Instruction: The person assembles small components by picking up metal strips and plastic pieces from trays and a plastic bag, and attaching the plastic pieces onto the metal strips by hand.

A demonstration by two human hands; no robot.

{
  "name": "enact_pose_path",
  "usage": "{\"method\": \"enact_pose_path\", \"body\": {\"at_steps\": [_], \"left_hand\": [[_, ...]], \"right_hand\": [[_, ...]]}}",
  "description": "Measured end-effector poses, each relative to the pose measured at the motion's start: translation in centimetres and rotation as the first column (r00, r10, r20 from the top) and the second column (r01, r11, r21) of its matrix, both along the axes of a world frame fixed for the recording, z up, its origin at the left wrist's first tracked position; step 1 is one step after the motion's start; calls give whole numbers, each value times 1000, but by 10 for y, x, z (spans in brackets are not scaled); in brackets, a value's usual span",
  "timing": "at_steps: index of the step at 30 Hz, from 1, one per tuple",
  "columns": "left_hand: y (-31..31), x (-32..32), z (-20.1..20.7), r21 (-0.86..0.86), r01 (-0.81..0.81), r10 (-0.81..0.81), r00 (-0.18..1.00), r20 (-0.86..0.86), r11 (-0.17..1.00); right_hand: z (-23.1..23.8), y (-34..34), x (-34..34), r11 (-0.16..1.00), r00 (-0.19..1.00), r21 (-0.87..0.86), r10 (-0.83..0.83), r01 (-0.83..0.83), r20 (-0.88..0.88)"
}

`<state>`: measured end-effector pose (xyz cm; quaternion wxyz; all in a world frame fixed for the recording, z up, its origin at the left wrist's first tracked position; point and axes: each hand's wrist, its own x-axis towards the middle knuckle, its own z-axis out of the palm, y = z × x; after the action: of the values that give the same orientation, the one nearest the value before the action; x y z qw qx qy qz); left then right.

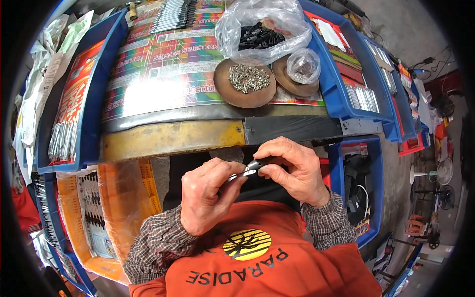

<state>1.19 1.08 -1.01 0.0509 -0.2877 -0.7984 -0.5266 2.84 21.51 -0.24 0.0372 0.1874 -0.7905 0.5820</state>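
Observation:
Both my hands meet in front of the table edge, just above my lap. My left hand [205,195] is closed, pinching a slim silver metal piece [250,172] with a rounded end between thumb and fingers. In my right hand [297,171], also closed, thumb and fingers grip a small dark piece [264,161] against the silver one; the fingers partly cover both, and I cannot tell whether they are joined. Beyond the hands, a round brown dish [222,89] bears a heap of small metal fittings [248,78]. Behind it, a clear plastic bag [292,37] contains small black parts [258,36].
Blue trays stand left [94,123] and right [341,94], with silver metal strips [63,141] in them. Metal pieces [170,15] lie at the table's far side. Below the table are an orange crate [111,208] on the left and a blue crate [376,198] on the right.

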Motion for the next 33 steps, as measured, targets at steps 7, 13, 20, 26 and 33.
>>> {"method": "enact_pose_path", "body": {"at_steps": [7, 13, 20, 26, 33], "left_hand": [[-2, 2, -1, -13, 22, -21, 999, 39, 1000], [-4, 4, -8, -1, 61, -61, 998, 31, 998], [-2, 10, -19, 14, 95, -95, 995, 26, 995], [-5, 13, -27, 16, 130, -131, 990, 47, 991], [-4, 17, -31, -51, 112, -109, 992, 60, 992]], "right_hand": [[-11, 1, -3, 932, 934, -361, 147, -21, 324], [-12, 0, -1, 952, 941, -303, 145, -48, 306], [-19, 6, -2, 961, 945, -235, 203, -143, 255], [-26, 3, 7, 964, 935, -209, 219, -163, 279], [-29, 1, 14, 987, 957, 5, 157, -163, 243]]}}
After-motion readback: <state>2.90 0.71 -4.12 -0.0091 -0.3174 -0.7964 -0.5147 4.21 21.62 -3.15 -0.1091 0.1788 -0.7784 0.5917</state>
